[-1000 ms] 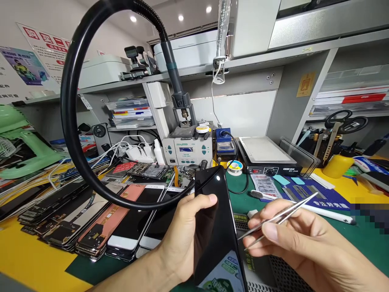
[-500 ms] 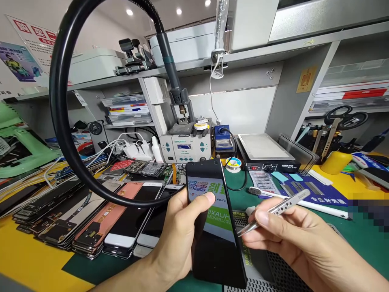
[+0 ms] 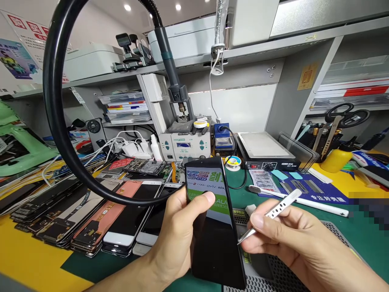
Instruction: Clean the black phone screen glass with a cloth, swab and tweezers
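Observation:
My left hand [image 3: 179, 231] is wrapped round a black smartphone [image 3: 214, 251], thumb lying across its glossy face. The phone is upright and slightly tilted, and its upper half mirrors a green and white sign. Between thumb and fingers of my right hand [image 3: 282, 233] is a pair of silver tweezers [image 3: 278, 209] with holes along the side. Their tip points down and left at the phone's right edge, about halfway down; whether it touches I cannot tell. Below the phone and right hand lies a grey perforated pad [image 3: 261, 284].
Stacked phone screens [image 3: 97, 219] fill the left of the bench, under a looping black hose [image 3: 54, 81]. A rework station [image 3: 187, 146] and a flat heating plate [image 3: 263, 146] stand behind. A white-handled brush [image 3: 322, 207] and a yellow bottle [image 3: 337, 158] lie to the right.
The tweezers' tip has shifted slightly down along the phone's right edge, and the tweezers have turned a little steeper. The phone's reflection has shifted. Both hands keep their hold.

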### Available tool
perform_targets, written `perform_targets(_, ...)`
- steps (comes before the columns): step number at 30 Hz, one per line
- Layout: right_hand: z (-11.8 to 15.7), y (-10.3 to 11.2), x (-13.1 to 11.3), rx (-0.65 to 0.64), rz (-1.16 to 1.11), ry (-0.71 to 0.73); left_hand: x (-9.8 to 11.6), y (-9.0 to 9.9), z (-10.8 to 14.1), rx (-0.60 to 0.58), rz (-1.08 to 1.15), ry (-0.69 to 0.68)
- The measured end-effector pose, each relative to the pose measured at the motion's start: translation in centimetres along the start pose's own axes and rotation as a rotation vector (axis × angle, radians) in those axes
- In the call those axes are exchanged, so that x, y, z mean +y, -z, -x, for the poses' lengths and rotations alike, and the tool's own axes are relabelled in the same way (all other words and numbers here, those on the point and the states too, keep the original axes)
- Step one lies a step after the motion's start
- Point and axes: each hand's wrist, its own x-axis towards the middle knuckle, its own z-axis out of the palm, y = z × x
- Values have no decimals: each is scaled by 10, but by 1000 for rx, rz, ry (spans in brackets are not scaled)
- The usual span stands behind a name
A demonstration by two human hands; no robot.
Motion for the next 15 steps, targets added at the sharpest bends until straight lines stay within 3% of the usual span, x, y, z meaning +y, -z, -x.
perform_targets(10, -1, -1, -2, -13, -12, -41, 1, -2, 1, -13, -8, 8)
perform_targets(15, 2, -4, -2, 14, 6, -47, 0, 0, -1, 45, -10, 6)
